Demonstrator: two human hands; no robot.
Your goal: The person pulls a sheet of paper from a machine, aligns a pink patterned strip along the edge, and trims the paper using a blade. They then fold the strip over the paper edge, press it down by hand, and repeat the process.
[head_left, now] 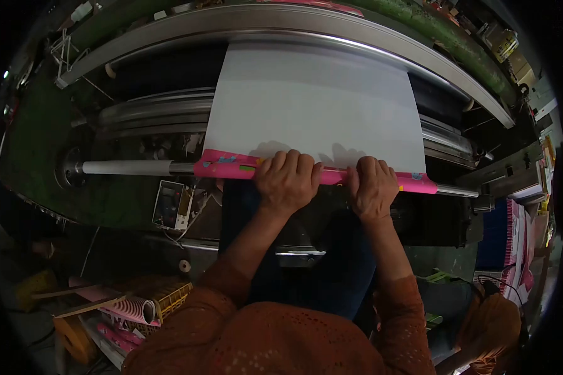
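Observation:
A wide white sheet (319, 100) comes down from under a metal bar of a machine. Its lower edge meets a pink printed roll (225, 169), which sits around a horizontal metal shaft (182, 167). My left hand (288, 180) is closed over the roll near its middle, fingers curled on top. A short way to the right, my right hand (373, 186) grips the same roll, with its thumb towards the left hand. The undersides of both grips are hidden. A white tube (126, 167) surrounds the shaft's left part.
Metal rollers (156, 112) run behind the sheet, below a long grey crossbar (306, 22). A small box with wires (172, 205) hangs below the shaft. At lower left are a yellow crate (174, 301) and a pink tube (128, 307). Another person (491, 322) is at lower right.

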